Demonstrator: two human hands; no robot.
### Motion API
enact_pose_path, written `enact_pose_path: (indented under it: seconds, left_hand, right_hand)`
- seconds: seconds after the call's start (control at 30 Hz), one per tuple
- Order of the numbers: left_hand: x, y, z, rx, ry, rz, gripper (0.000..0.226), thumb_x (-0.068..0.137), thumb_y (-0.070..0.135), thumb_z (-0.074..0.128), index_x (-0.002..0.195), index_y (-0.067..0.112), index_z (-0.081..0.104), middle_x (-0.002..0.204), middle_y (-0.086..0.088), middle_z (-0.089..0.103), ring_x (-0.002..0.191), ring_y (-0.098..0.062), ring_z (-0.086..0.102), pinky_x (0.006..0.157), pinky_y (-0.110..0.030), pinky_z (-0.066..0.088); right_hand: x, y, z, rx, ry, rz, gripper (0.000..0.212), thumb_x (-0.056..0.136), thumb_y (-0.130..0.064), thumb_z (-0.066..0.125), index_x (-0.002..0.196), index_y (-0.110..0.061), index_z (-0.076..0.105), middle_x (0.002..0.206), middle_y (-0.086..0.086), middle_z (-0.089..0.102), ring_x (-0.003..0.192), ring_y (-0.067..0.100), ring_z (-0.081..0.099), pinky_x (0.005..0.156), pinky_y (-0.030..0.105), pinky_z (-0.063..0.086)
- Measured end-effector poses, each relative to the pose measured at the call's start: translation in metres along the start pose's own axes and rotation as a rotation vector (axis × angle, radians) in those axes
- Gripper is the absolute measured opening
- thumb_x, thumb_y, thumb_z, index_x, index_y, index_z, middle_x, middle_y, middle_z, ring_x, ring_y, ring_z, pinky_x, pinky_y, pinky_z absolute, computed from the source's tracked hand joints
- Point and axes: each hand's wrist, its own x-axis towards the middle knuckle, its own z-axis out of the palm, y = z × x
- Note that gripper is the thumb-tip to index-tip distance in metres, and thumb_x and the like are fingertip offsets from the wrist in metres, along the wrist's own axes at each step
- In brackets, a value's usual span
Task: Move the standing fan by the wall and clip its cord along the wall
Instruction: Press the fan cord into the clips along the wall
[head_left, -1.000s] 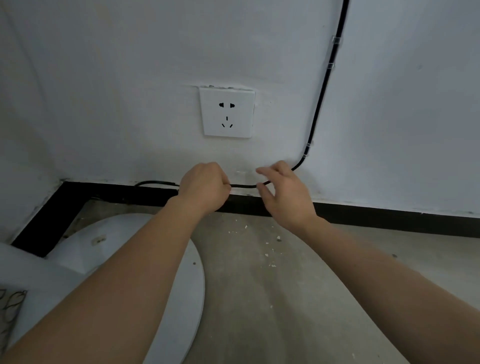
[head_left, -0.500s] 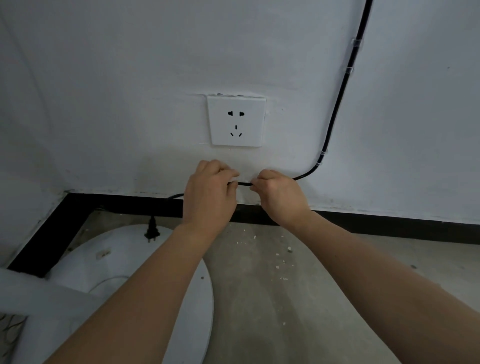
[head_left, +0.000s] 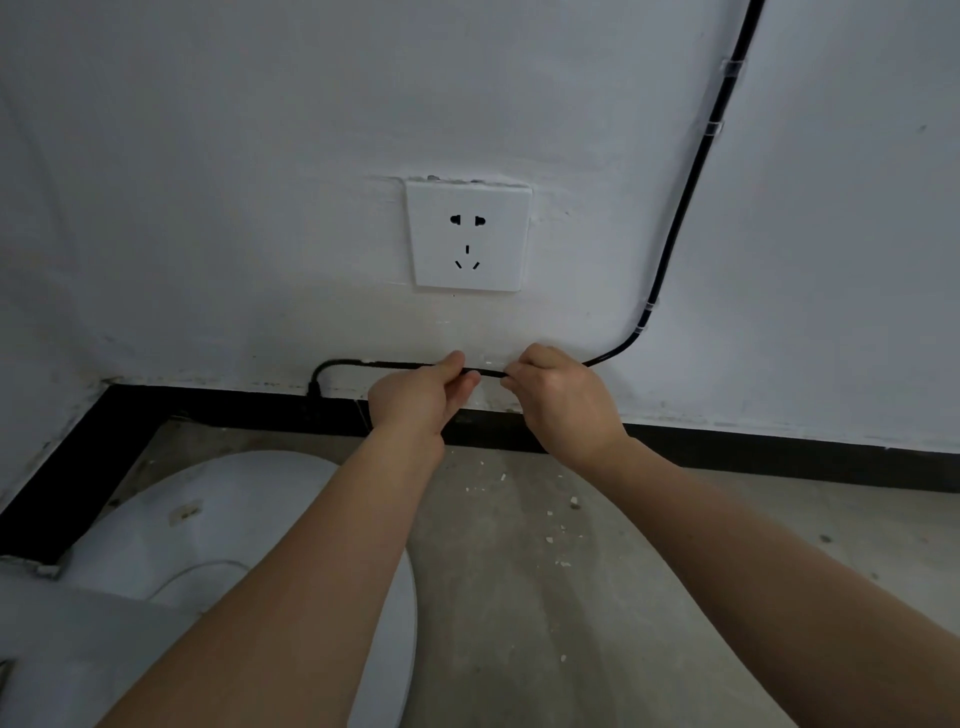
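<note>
A black cord (head_left: 675, 244) comes down the white wall from the upper right, held by clear clips (head_left: 714, 128), then bends left just above the black baseboard. My left hand (head_left: 421, 400) and my right hand (head_left: 563, 400) both pinch the cord's level stretch against the wall, below the socket, a short gap of cord between them. Left of my hands the cord curls down and its plug (head_left: 313, 389) hangs in front of the baseboard. The fan's round white base (head_left: 208, 540) lies on the floor at lower left, partly behind my left forearm.
A white wall socket (head_left: 468, 236) sits above my hands with nothing plugged in. A black baseboard (head_left: 779, 457) runs along the wall and turns at the left corner. The concrete floor (head_left: 545, 597) carries small white plaster crumbs.
My hands first closed together on the cord, then spread slightly apart. The cord's left end has lifted off the fan base and now lies level on the wall, its plug hanging by the baseboard.
</note>
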Motion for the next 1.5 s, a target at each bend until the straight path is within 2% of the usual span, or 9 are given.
enact_pose_path:
  seconds: [0.1,0.23,0.3,0.37,0.47,0.57,0.7,1.1,1.5]
  left_hand:
    - [0.000,-0.002,-0.001,0.074,0.043,0.096,0.010,0.081,0.001,0.071,0.079,-0.002,0.062,0.072,-0.011,0.066,0.047,-0.008,0.066,0.048,-0.014,0.055]
    - [-0.002,-0.006,0.002,0.129,0.092,0.247,0.012,0.082,0.001,0.070,0.072,0.002,0.063,0.070,-0.009,0.066,0.049,-0.009,0.067,0.050,-0.014,0.054]
    - [-0.002,-0.008,0.001,0.175,0.099,0.315,0.013,0.083,0.002,0.069,0.071,0.005,0.064,0.069,-0.009,0.067,0.053,-0.010,0.069,0.052,-0.014,0.055]
    - [-0.001,-0.011,0.000,0.214,0.101,0.366,0.014,0.084,0.003,0.068,0.070,0.007,0.065,0.069,-0.008,0.068,0.057,-0.011,0.070,0.055,-0.014,0.055]
    - [0.001,-0.015,-0.001,0.238,0.109,0.410,0.016,0.085,0.004,0.067,0.071,0.011,0.066,0.069,-0.007,0.069,0.060,-0.011,0.071,0.056,-0.014,0.054]
    - [0.004,-0.020,0.002,0.250,0.132,0.450,0.017,0.087,0.004,0.065,0.071,0.012,0.066,0.068,-0.005,0.068,0.058,-0.010,0.070,0.055,-0.013,0.053]
    - [0.009,-0.024,0.005,0.238,0.137,0.492,0.019,0.088,0.004,0.063,0.071,0.014,0.065,0.067,-0.003,0.067,0.055,-0.006,0.069,0.056,-0.013,0.053]
    - [0.018,-0.020,0.011,0.120,0.130,0.531,0.022,0.087,0.001,0.063,0.070,0.013,0.067,0.064,-0.001,0.066,0.053,-0.007,0.068,0.056,-0.015,0.054]
    - [0.022,-0.029,0.011,0.100,0.141,0.493,0.019,0.086,0.003,0.065,0.071,0.014,0.068,0.066,0.001,0.068,0.055,-0.006,0.068,0.058,-0.015,0.054]
  right_hand:
    - [-0.001,-0.001,0.000,0.036,0.000,0.016,0.023,0.094,-0.012,0.053,0.091,0.005,0.068,0.091,0.017,0.061,0.083,0.033,0.058,0.068,0.047,0.051]
    - [-0.004,-0.007,-0.004,0.156,0.109,0.118,0.017,0.087,-0.013,0.063,0.093,0.003,0.069,0.088,0.014,0.062,0.072,0.029,0.060,0.062,0.039,0.052]
    - [-0.008,-0.010,-0.005,0.198,0.150,0.211,0.017,0.087,-0.018,0.062,0.080,-0.003,0.067,0.076,0.007,0.059,0.061,0.023,0.057,0.055,0.033,0.047]
    - [-0.011,-0.010,-0.002,0.253,0.107,0.386,0.032,0.088,-0.025,0.058,0.064,-0.003,0.059,0.059,0.007,0.055,0.052,0.023,0.052,0.051,0.034,0.043]
    - [-0.011,-0.005,-0.001,0.679,0.082,0.789,0.039,0.084,-0.029,0.061,0.063,0.005,0.063,0.059,0.023,0.061,0.049,0.023,0.053,0.053,0.039,0.053]
    - [-0.009,-0.001,0.000,1.126,0.105,1.027,0.023,0.082,-0.020,0.068,0.069,-0.001,0.068,0.065,0.012,0.066,0.053,0.017,0.062,0.054,0.027,0.056]
    - [-0.008,-0.001,0.004,1.246,0.151,1.021,0.013,0.084,-0.008,0.066,0.071,-0.007,0.069,0.068,0.010,0.066,0.057,0.014,0.063,0.057,0.021,0.058]
    - [0.001,-0.008,0.012,1.311,0.274,1.032,0.016,0.084,-0.015,0.068,0.071,-0.007,0.069,0.065,0.008,0.066,0.054,0.013,0.063,0.059,0.024,0.058]
    - [0.010,-0.011,0.016,1.459,0.126,1.117,0.022,0.093,-0.017,0.056,0.088,0.001,0.066,0.080,0.014,0.069,0.068,0.019,0.067,0.063,0.024,0.057]
